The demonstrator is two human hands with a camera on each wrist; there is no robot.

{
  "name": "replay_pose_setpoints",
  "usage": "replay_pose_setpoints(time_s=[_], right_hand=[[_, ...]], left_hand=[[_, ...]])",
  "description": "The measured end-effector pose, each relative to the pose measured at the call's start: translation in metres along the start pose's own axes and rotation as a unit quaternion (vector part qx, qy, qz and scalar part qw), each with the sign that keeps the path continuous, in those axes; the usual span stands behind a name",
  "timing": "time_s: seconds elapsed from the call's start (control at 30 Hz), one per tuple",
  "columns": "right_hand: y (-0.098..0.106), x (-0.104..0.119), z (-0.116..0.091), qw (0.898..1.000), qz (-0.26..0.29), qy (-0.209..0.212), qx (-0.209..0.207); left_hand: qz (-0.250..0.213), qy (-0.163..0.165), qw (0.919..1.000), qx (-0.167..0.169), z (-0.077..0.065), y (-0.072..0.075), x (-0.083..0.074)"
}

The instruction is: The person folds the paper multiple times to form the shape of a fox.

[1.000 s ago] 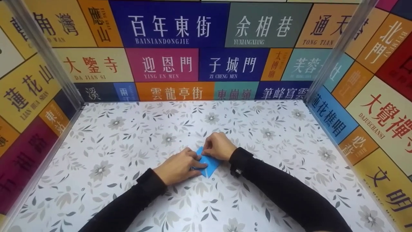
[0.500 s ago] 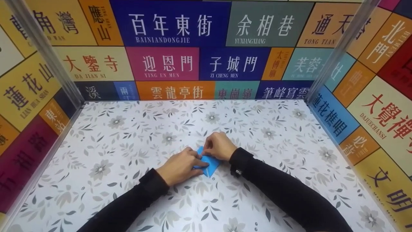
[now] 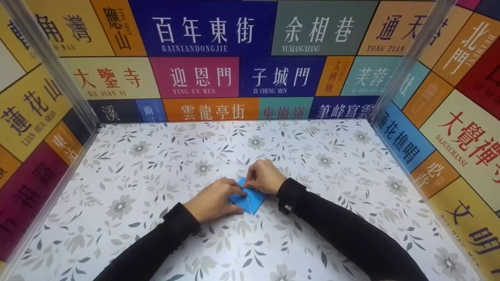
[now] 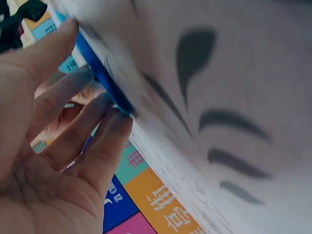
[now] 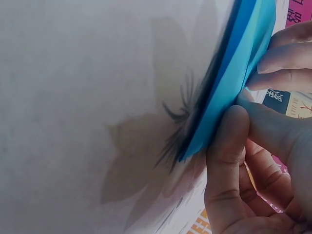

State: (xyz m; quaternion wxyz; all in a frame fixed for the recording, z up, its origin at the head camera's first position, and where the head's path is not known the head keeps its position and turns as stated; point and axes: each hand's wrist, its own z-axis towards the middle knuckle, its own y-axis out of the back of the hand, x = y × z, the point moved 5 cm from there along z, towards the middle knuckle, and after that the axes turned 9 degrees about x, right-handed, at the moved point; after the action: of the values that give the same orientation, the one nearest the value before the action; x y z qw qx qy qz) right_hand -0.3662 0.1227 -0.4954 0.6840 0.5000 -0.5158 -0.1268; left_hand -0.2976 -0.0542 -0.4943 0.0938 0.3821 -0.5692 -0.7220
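A folded piece of blue paper (image 3: 254,200) lies on the table, its pointed lower end with a centre slit towards the person. From the left, the left hand (image 3: 215,200) rests against it; in the left wrist view the thumb and fairly straight fingertips touch the edge of the paper (image 4: 100,66). At the upper part, the right hand (image 3: 266,177) pinches the paper between thumb and forefinger. The right wrist view shows the layered folds of the paper (image 5: 224,92) beside that thumb. Both hands cover part of the upper folds.
A white tabletop (image 3: 156,171) with a grey flower and leaf print spreads around the hands. Upright panels (image 3: 203,78) with coloured sign blocks stand at the back and both sides. Clear corner strips (image 3: 410,58) join the panels.
The left hand's fingers have shifted up and back over the paper, so more of its lower left part shows. The right hand stays nearly still at the upper part.
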Motion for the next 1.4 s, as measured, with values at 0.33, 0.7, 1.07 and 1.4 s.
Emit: replay_pose_setpoints(time_s=[0.33, 0.7, 1.07, 1.4], right_hand=[[0.001, 0.001, -0.001, 1.0, 0.009, -0.004, 0.007], [0.002, 0.002, -0.003, 1.0, -0.004, 0.008, -0.003], [0.001, 0.001, -0.004, 1.0, 0.01, -0.002, 0.003], [0.0, 0.003, -0.003, 1.0, 0.002, -0.001, -0.002]], left_hand=[[-0.03, 0.042, 0.9972, -0.055, 0.02, 0.022, 0.03], [-0.104, 0.164, 0.9805, -0.03, 0.057, 0.023, 0.063], [-0.135, 0.218, 0.9661, -0.03, 0.064, 0.023, 0.069], [-0.106, 0.195, 0.9744, -0.036, 0.064, 0.028, 0.064]])
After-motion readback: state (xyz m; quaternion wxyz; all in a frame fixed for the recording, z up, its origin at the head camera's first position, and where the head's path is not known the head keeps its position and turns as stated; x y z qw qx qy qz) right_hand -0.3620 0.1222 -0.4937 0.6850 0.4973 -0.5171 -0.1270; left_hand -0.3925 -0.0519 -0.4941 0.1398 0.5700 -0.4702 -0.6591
